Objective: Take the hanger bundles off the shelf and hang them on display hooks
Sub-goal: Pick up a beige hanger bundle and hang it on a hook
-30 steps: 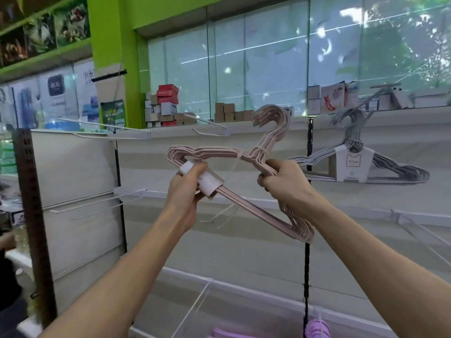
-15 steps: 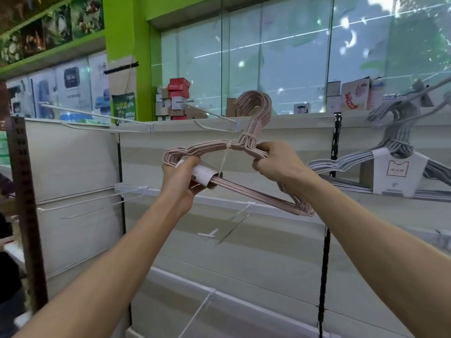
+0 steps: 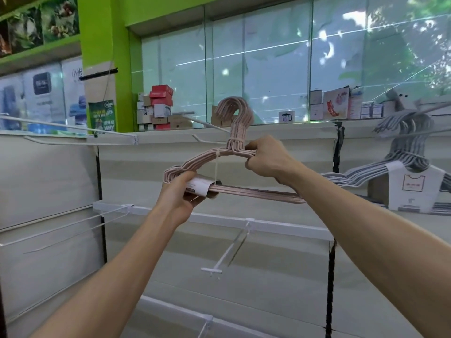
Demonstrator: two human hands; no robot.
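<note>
Hands raise a pink hanger bundle [image 3: 234,152] at frame centre: left hand [image 3: 181,193] grips its labelled end, right hand [image 3: 264,154] its shoulder. Hanging appears underway; next, its hooks likely need threading onto the display hook [image 3: 207,124] just behind.

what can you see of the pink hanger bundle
The pink hanger bundle is a stack of thin, coated-looking wire hangers tied with pale cord at the neck, with a white paper label wrapped round its left end. It is held upright in the air before the shelving, hooks up. The left hand grips the labelled end; the right hand grips the right shoulder.
</note>
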